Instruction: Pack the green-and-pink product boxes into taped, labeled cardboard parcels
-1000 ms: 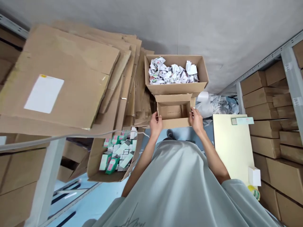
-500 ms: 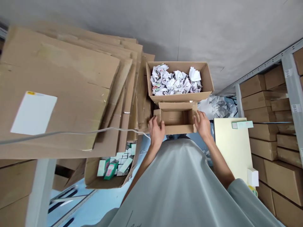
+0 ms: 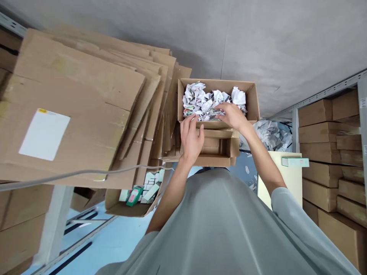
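While my left hand and right hand are spread, the paper looks light and soft. Its raised folds seem best to grip.

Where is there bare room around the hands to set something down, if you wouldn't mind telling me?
The pale board has a bare strip between the green-and-white carton and the right sleeve. The visible inside of the smaller box looks bare too. It is crowded at the paper-filled box, where both hands reach, with stacked cardboard beside it.
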Available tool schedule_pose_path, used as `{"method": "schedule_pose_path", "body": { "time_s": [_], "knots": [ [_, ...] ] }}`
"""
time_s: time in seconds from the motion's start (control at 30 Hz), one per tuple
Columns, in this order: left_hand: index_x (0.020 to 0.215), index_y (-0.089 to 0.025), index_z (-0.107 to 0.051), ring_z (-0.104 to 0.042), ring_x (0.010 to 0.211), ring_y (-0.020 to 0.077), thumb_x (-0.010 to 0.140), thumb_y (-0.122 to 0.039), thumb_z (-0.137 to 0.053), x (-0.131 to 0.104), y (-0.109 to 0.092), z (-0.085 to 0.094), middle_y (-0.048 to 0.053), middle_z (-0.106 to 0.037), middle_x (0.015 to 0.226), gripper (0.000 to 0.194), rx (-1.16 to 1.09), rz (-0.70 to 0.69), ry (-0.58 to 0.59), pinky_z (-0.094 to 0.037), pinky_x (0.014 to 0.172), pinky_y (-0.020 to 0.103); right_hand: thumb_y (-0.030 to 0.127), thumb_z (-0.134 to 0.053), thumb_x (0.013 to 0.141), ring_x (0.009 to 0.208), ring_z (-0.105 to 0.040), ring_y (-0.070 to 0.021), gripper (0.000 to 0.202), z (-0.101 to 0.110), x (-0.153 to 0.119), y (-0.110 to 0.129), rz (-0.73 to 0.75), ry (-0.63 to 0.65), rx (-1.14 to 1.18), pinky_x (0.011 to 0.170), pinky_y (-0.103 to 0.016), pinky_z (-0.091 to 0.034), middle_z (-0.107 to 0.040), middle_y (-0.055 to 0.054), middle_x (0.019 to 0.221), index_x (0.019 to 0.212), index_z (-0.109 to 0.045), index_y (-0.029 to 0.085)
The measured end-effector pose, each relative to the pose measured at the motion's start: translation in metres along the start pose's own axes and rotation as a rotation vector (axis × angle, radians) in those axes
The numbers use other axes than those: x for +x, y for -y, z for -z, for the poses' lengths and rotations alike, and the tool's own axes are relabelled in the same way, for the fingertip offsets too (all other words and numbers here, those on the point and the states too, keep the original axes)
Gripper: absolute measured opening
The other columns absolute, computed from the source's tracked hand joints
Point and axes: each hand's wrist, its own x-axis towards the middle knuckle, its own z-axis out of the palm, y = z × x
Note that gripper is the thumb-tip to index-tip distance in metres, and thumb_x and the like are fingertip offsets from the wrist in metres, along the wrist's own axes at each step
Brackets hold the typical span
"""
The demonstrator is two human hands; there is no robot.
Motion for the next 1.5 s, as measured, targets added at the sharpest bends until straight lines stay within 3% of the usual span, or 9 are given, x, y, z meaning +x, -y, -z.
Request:
{"method": "schedule_pose_path", "body": {
  "time_s": [0.17,0.43,0.77,0.87,1.03,1.17,1.3,1.4,1.5],
  "knots": [
    [0.140,-0.023,-0.074,-0.067,0.139,0.0306,0.111,-0.028,-0.056,0.029,0.002,-0.013,0.014,-0.073,0.144,0.034,-0.023,-0.015,0.107,-0.049,0.130,0.049,0.020,-0.083,0.093,0.124,-0.077,-0.0337,0.037,-0.020,0.034,-0.015,-0.056,0.157,-0.079,0.109,-0.041,-0.056,-0.085,-0.014,0.129,0.130,-0.084,0.017],
    [0.133,-0.024,-0.076,-0.068,0.139,0.0285,0.115,-0.036,-0.053,0.019,0.002,-0.007,0.012,-0.076,0.139,0.032,-0.039,-0.021,0.089,-0.051,0.129,0.047,0.016,-0.074,0.099,0.114,-0.078,-0.0300,0.023,-0.024,0.027,-0.020,-0.104,0.108,-0.080,0.106,-0.038,-0.056,-0.087,-0.013,0.118,0.118,-0.086,0.018],
    [0.145,-0.024,-0.072,-0.072,0.136,0.0264,0.118,-0.048,-0.052,0.016,-0.020,0.023,0.012,-0.073,0.145,0.041,-0.169,-0.034,0.032,-0.059,0.122,0.044,0.043,-0.052,0.118,0.101,-0.075,-0.0244,0.036,0.017,-0.079,0.019,-0.022,-0.348,0.160,0.097,-0.035,-0.058,-0.082,-0.009,0.121,0.128,-0.079,0.021],
    [0.143,-0.024,-0.074,-0.075,0.129,0.0239,0.119,-0.048,-0.050,0.000,-0.022,0.034,0.011,-0.075,0.142,0.042,-0.179,0.011,0.023,-0.064,0.114,0.039,0.040,-0.057,0.116,0.097,-0.075,-0.0237,0.029,-0.007,-0.111,0.028,0.001,-0.251,0.187,0.093,-0.034,-0.059,-0.082,-0.007,0.116,0.124,-0.080,0.024],
    [0.133,-0.021,-0.077,-0.077,0.122,0.0222,0.118,-0.046,-0.052,-0.026,-0.010,0.035,0.011,-0.078,0.132,0.039,-0.180,0.070,0.019,-0.066,0.105,0.034,0.021,-0.066,0.110,0.100,-0.078,-0.0271,0.020,-0.070,-0.127,0.027,-0.133,0.115,0.008,0.087,-0.034,-0.057,-0.082,-0.009,0.121,0.120,-0.082,0.025],
    [0.130,-0.021,-0.078,-0.077,0.121,0.0223,0.117,-0.045,-0.054,-0.033,-0.003,0.037,0.012,-0.079,0.130,0.037,-0.188,0.078,-0.020,-0.066,0.103,0.034,0.021,-0.069,0.109,0.104,-0.080,-0.0283,0.019,-0.083,-0.128,0.027,-0.204,0.205,-0.050,0.085,-0.034,-0.056,-0.082,-0.012,0.125,0.122,-0.082,0.023],
    [0.130,-0.021,-0.078,-0.076,0.122,0.0229,0.118,-0.045,-0.053,-0.023,-0.001,0.048,0.012,-0.077,0.132,0.036,-0.185,0.098,-0.110,-0.065,0.105,0.036,0.028,-0.064,0.113,0.097,-0.078,-0.0251,0.020,-0.053,-0.115,0.043,-0.089,-0.008,0.058,0.089,-0.034,-0.056,-0.082,-0.009,0.115,0.121,-0.082,0.023],
    [0.134,-0.022,-0.076,-0.075,0.125,0.0241,0.117,-0.043,-0.055,-0.005,0.004,0.054,0.013,-0.074,0.138,0.034,-0.178,0.093,-0.132,-0.064,0.109,0.038,0.035,-0.058,0.116,0.097,-0.076,-0.0258,0.027,-0.024,-0.079,0.060,0.003,-0.178,0.093,0.092,-0.035,-0.056,-0.081,-0.009,0.113,0.122,-0.081,0.023],
    [0.141,-0.024,-0.072,-0.075,0.128,0.0251,0.115,-0.040,-0.059,0.015,0.015,0.053,0.012,-0.072,0.142,0.033,-0.153,0.112,-0.107,-0.064,0.113,0.039,0.034,-0.061,0.114,0.106,-0.075,-0.0296,0.028,-0.011,-0.020,0.074,0.040,-0.172,0.043,0.098,-0.039,-0.055,-0.078,-0.012,0.123,0.129,-0.079,0.020]
  ]
}}
